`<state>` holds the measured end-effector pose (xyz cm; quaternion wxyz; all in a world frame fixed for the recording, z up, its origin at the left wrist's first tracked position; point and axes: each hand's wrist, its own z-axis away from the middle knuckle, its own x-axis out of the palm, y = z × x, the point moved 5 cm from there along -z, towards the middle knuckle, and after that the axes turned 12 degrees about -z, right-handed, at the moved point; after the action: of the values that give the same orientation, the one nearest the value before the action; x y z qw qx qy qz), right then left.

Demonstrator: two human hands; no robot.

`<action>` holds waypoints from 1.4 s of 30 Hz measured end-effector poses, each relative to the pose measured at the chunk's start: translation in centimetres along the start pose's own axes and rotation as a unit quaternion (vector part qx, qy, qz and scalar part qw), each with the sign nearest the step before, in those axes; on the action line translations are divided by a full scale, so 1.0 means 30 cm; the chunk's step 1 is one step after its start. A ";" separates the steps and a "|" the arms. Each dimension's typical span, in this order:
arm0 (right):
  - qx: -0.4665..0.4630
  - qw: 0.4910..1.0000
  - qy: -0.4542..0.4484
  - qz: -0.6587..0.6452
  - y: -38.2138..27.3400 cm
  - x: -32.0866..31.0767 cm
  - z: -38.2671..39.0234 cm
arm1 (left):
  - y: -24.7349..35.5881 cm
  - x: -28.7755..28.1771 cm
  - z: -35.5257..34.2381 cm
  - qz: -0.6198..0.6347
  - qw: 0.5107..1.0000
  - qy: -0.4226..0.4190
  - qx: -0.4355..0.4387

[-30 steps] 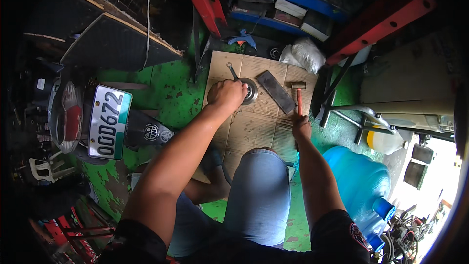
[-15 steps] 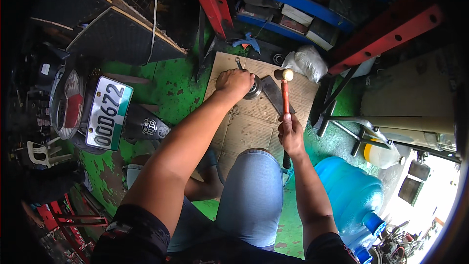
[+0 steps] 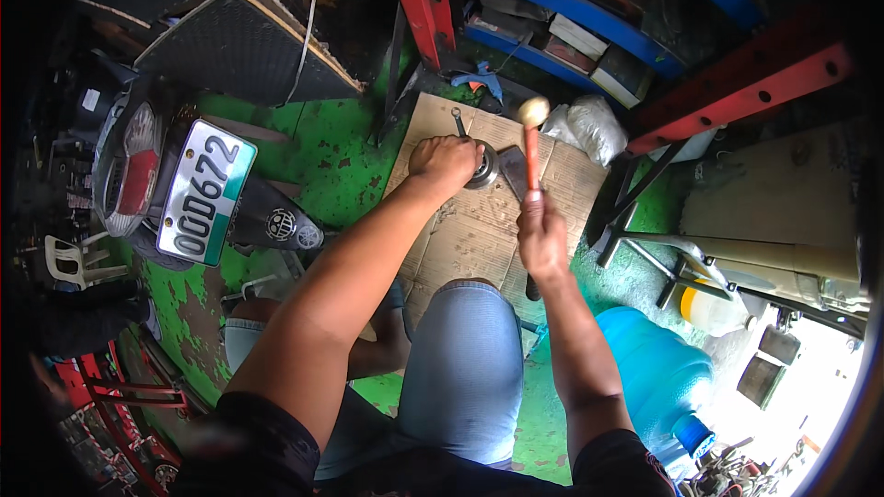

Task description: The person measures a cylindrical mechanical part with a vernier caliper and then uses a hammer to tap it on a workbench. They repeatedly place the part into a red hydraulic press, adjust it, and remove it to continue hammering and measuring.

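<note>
While the person crouches over a green floor [image 3: 322,143], one knee [image 3: 465,359] in grey cloth sits nearest, with a blue jug [image 3: 649,377] just to its right. Beyond the knee lies a cardboard sheet [image 3: 465,230], flat, creased and stained. Right hand [image 3: 541,241] is raised above the sheet, fingers wrapped fully round the red handle of a hammer [image 3: 529,143]; the handle stands near upright and its pale round head is uppermost, clear of the work. Left hand [image 3: 444,164] reaches further out, arm nearly straight, palm down and fingers curled over a round metal part [image 3: 482,166] resting on the far half of the sheet; only the part's grey, ringed right edge shows. A dark flat bar [image 3: 512,170] lies just beside it, and a spanner [image 3: 458,120] beyond. A white bag [image 3: 589,129] lies at the far corner.
</note>
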<state>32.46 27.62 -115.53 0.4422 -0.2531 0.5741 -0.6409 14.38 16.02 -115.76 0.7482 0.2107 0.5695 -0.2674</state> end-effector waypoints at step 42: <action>-0.052 0.903 0.012 0.427 0.494 0.151 -0.851 | -0.041 0.053 0.131 0.073 0.992 -0.024 -0.104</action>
<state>13.13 37.58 -136.01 0.6523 0.0014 0.6652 -0.3633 16.82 12.40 -116.27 0.7974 0.1662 0.5587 -0.1562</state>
